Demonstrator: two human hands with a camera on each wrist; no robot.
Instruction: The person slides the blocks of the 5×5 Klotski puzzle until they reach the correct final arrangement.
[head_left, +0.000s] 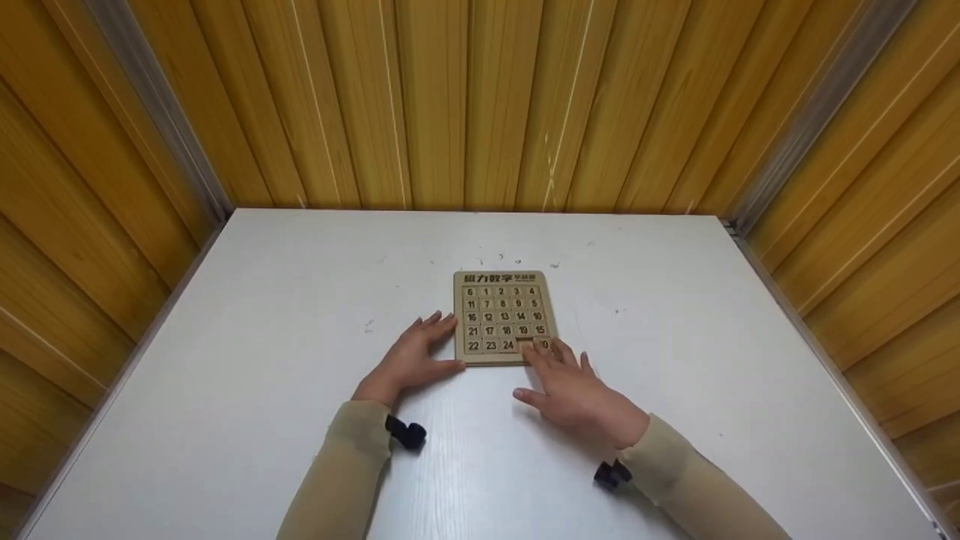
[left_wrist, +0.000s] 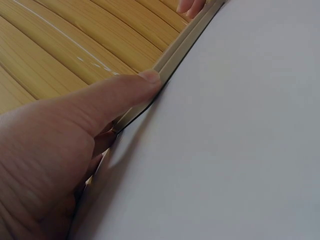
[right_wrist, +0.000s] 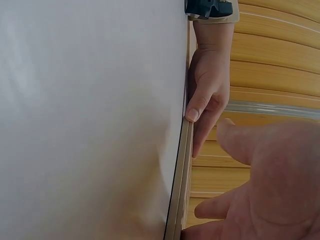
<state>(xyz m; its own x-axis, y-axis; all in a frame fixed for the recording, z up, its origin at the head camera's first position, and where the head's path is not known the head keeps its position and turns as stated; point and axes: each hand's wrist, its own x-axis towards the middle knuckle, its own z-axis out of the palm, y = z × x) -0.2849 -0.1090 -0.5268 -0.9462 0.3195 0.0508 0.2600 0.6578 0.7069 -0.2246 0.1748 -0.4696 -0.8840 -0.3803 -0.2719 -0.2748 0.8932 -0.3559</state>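
Observation:
A wooden sliding number puzzle (head_left: 503, 318) with rows of numbered square tiles lies flat on the white table. In the head view my left hand (head_left: 416, 352) braces its near left corner, the thumb on the near edge and the fingers along the left side. The left wrist view shows that thumb (left_wrist: 127, 87) straight against the puzzle's edge. My right hand (head_left: 577, 394) reaches over the near right corner, fingertips on the bottom row by the tile marked 20 and the gap left of it. Its thumb stands out, apart from the puzzle.
The white table (head_left: 300, 300) has small dark marks beyond the puzzle. Yellow wood-patterned panels (head_left: 450, 105) stand behind it and at both sides, with grey metal strips at the corners. Each sleeve carries a small black wrist camera (head_left: 406, 433).

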